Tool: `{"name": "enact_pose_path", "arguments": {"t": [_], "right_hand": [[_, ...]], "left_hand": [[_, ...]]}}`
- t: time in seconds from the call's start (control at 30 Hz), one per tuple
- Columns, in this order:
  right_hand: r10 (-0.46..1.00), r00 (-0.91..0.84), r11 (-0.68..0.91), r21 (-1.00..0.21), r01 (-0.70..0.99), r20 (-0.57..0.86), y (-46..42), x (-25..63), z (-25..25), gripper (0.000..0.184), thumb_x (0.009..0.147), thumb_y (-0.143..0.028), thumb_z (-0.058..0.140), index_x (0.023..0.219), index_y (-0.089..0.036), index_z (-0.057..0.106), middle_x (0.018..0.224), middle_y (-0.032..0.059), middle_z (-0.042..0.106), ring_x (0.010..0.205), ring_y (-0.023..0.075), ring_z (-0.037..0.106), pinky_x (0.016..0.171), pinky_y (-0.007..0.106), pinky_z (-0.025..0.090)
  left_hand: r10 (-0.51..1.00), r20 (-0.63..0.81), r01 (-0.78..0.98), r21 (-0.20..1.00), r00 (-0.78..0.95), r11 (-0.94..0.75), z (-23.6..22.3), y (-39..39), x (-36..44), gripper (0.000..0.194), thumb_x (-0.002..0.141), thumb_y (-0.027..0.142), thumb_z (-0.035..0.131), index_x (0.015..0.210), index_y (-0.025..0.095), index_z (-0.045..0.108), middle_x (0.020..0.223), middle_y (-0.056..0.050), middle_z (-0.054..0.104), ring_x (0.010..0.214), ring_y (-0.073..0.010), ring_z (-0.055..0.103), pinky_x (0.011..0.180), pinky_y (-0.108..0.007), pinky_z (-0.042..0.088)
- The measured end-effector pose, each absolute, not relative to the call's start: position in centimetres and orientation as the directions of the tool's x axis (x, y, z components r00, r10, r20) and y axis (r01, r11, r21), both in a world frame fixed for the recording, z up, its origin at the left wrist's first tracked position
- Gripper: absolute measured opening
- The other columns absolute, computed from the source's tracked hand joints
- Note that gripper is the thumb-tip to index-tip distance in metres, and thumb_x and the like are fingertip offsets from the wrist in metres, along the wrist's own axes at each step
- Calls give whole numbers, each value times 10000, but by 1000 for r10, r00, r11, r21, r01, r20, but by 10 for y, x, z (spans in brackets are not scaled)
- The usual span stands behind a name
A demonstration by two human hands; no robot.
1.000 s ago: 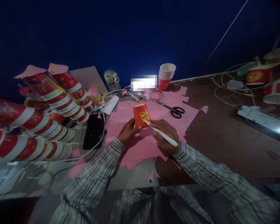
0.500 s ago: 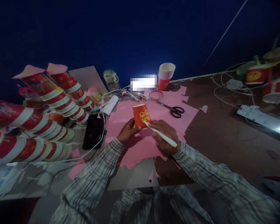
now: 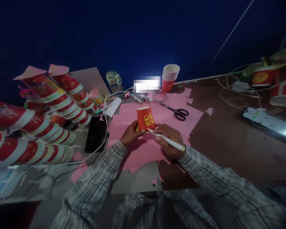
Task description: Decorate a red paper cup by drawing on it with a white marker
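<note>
A red paper cup with yellow drawn markings is tilted in my left hand, which grips it near its lower end. The white marker with a yellow end lies in the closed fingers of my right hand. Its tip points at the cup's lower right side, at or very near the yellow markings. Beneath both hands spread pink paper sheets. Black-handled scissors rest on the paper beyond my right hand.
Stacked red and white paper cups, some topped with pink cones, lean at the left by a black phone. At the back stand a cup stack and a jar. A power strip and cables lie right.
The marker and my right hand have shifted slightly right and down. The cup is a little more upright and turned, and its markings look a bit different.
</note>
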State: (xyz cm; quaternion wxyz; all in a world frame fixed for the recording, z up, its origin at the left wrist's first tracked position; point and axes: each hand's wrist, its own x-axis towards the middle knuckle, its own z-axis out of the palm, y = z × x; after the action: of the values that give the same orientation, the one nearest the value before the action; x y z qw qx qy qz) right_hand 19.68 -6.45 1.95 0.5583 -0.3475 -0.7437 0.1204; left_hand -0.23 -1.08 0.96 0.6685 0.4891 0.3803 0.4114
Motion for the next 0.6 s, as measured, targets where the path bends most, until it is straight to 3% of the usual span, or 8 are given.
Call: {"name": "enact_pose_path", "arguments": {"t": [0.13,0.33,0.6], "right_hand": [[679,-137,715,-608,344,721,-65,199,21,210,965,-293,537,1049,-217,713,969,85,776,1013,244,743,904,420,622],[672,-84,718,-619,317,736,-63,196,24,230,957,-283,569,1135,-215,696,990,103,765,892,225,726,769,380,619],[704,-18,670,-656,346,710,-61,197,29,196,955,-247,557,1081,-202,700,891,76,722,777,194,693,681,340,586]], "left_hand": [[919,-112,-187,963,379,194,9,-11,-2,647,602,406,913,1145,161,662,1199,-119,704,1138,-289,636,1074,-469,430],[923,-96,-203,962,372,182,8,-11,-1,634,584,412,922,1115,166,678,1181,-111,712,1130,-284,632,1063,-455,439],[920,-93,-272,940,380,207,8,-13,0,606,596,362,921,1130,190,692,1165,-85,713,1094,-254,646,1037,-427,463]]}}
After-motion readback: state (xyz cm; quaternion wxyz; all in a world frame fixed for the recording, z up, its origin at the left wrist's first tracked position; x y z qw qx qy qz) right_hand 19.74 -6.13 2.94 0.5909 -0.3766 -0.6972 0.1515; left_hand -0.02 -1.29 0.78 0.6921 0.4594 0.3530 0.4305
